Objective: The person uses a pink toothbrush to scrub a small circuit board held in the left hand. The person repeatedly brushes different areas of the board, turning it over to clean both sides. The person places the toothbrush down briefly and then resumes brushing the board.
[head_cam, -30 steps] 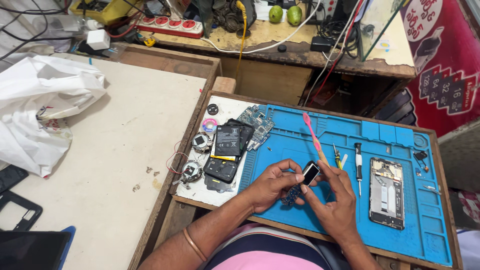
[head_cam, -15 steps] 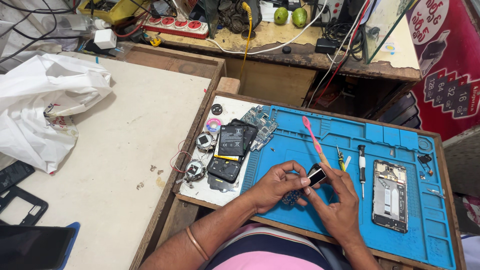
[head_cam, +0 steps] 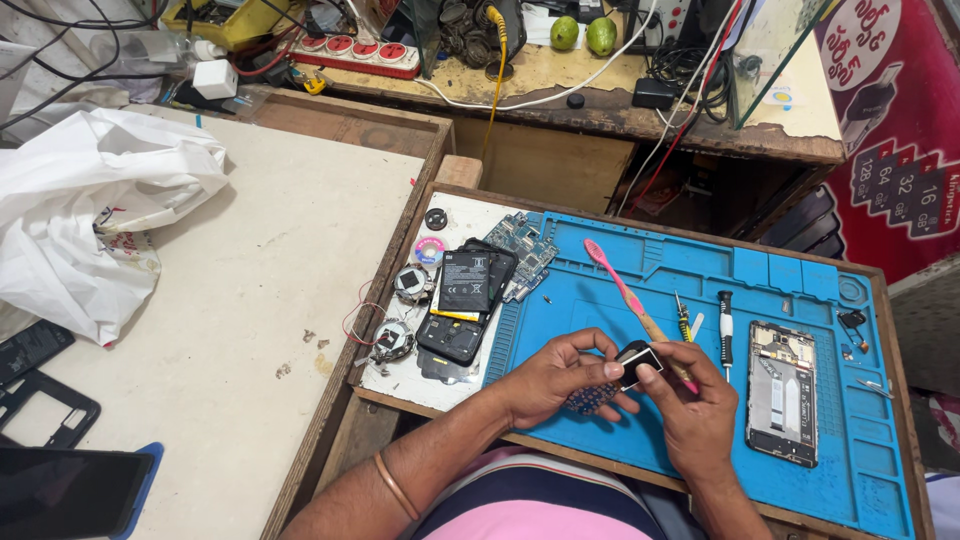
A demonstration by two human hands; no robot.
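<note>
A: Since you are logging left to right, what sits off the mat?

B: White plastic bag (head_cam: pixel 85 215) far left on the table (head_cam: pixel 270 300), well apart from the work. Nearer, a loose phone battery (head_cam: pixel 464 282) lies on a stack of dark phone parts, just beside the blue repair mat (head_cam: pixel 600 290); I judge they are parked there to keep the mat free for the hands.

A: And your hands?

B: Left hand (head_cam: pixel 555 378): fingers closed in a pinch on the small black part (head_cam: pixel 634 360), raised just above the mat's near edge so I can look down on it. Right hand (head_cam: pixel 692 405): thumb and forefinger closed on the same part from the other side, bracing it.

A: Its orientation?

B: Long axis runs roughly left to right between the hands, tilted up slightly at the right. Which end is which, I cannot tell.

A: Further right?

B: Pink toothbrush (head_cam: pixel 620 285), a screwdriver (head_cam: pixel 727 325), then an opened phone frame (head_cam: pixel 782 390) lying flat.
</note>
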